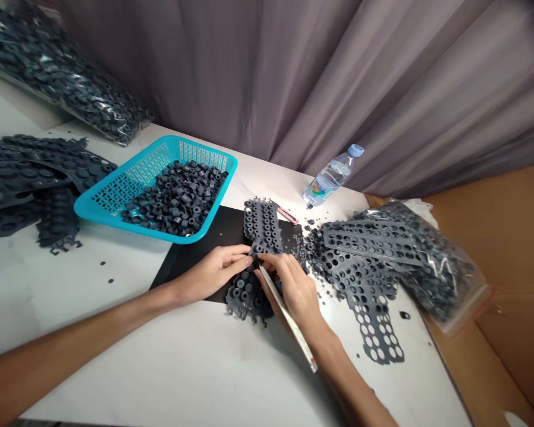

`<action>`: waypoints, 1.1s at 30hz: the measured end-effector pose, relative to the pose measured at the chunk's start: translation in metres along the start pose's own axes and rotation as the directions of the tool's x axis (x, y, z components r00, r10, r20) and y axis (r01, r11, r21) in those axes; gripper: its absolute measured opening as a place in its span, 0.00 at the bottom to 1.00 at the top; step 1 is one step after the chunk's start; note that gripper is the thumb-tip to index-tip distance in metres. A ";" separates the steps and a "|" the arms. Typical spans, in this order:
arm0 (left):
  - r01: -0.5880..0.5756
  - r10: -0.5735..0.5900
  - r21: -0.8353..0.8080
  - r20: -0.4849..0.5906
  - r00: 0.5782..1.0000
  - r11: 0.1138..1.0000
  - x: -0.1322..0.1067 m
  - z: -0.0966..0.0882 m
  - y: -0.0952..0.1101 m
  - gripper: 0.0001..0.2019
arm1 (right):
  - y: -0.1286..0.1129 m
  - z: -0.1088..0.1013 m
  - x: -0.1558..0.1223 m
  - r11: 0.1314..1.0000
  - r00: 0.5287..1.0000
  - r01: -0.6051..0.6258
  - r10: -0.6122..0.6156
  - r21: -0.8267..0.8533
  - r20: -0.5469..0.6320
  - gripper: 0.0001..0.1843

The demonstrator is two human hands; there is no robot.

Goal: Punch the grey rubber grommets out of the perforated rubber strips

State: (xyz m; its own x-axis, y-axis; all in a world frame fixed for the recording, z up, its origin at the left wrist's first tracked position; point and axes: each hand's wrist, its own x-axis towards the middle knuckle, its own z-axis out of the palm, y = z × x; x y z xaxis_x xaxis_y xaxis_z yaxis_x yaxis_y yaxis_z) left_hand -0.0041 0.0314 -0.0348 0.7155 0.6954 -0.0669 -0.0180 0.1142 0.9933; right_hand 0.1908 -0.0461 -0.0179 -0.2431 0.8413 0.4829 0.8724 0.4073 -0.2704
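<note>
A dark grey rubber sheet (261, 222) studded with small ring parts lies over a black mat (196, 252) on the white table. My left hand (213, 270) pinches the sheet at its middle, fingers closed on it. My right hand (293, 284) meets it from the right, fingers closed on the sheet, and holds a long thin white stick (293, 325) that runs back along my wrist. The near end of the sheet (244, 296) droops below both hands.
A turquoise basket (115, 190) holds several loose grey rings. Punched-out sheets (365, 261) pile at the right beside a plastic bag of parts (445, 279). A water bottle (331, 175) lies behind. More sheets (26, 184) and a bag (62, 77) sit at the left.
</note>
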 end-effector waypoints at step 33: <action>0.099 -0.104 -0.086 -0.066 0.992 0.991 -0.001 0.000 0.005 0.16 | -0.005 -0.007 0.000 0.983 0.998 0.052 -0.055 0.177 0.011 0.07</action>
State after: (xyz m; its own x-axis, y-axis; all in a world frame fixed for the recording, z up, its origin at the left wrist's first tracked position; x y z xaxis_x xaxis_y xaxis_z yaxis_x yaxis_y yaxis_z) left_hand -0.0049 0.0308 -0.0299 0.6656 0.7252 -0.1763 -0.0071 0.2424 0.9701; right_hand 0.1895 -0.0503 -0.0108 -0.2948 0.8215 0.4880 0.7697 0.5068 -0.3881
